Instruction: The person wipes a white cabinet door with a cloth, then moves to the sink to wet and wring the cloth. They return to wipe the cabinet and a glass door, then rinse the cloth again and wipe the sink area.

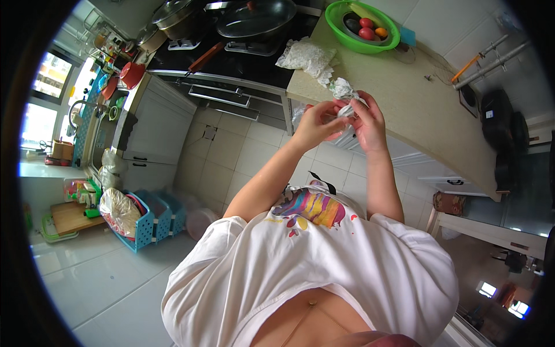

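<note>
Both hands are raised in front of me at the edge of a beige countertop (412,102). Between my left hand (314,123) and my right hand (368,119) is a crumpled white bundle (344,90), probably thin plastic. Fingers of both hands pinch its twisted lower part, and its puffed top sticks out beyond them. Some of the bundle is hidden behind the fingers. Just past it, a clear plastic bag with whitish contents (307,56) lies on the counter corner beside the stove.
A green plastic basin (331,32) with fruit and vegetables stands at the back of the counter. On the gas stove (173,60) sit a lidded pan (256,21) with a protruding wooden handle and a steel pot (173,21). Blue plastic baskets (145,230) stand at left.
</note>
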